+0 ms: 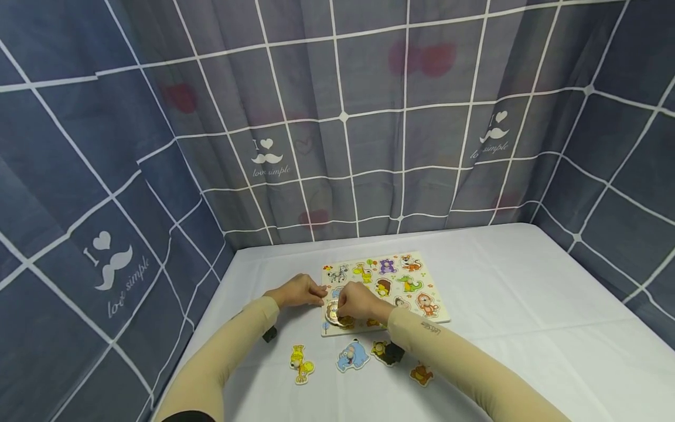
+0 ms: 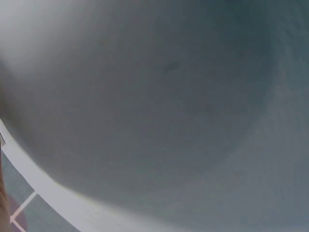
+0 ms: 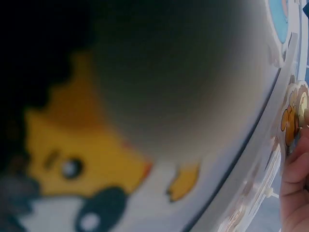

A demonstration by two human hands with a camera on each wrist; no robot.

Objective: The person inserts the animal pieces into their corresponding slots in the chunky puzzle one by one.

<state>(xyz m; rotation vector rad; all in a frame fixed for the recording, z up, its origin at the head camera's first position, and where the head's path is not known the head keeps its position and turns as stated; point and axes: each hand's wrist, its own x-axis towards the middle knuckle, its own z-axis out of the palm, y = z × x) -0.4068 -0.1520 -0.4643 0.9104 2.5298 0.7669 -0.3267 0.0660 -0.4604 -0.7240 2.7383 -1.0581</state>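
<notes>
On the white-covered table lies an animal puzzle board [image 1: 382, 272] with several pictured pieces and little knobs. My right hand [image 1: 361, 302] reaches over its lower left part and pinches a rounded animal puzzle piece [image 1: 332, 312], tilted above the board, its picture partly hidden by the fingers. In the right wrist view, fingers [image 3: 297, 179] grip this brown and cream piece [image 3: 289, 121] at the right edge. My left hand [image 1: 297, 291] is at the board's left edge, its fingertips at the rim. Only a sliver of the left hand [image 2: 4, 208] shows in the left wrist view.
Loose pieces lie in front of the board: a giraffe [image 1: 300, 366], a blue hippo-like animal [image 1: 352, 356], a yellow and dark one [image 1: 379, 350] and a small brown one [image 1: 421, 374]. A checked curtain [image 1: 369, 129] surrounds the table [image 1: 506, 305].
</notes>
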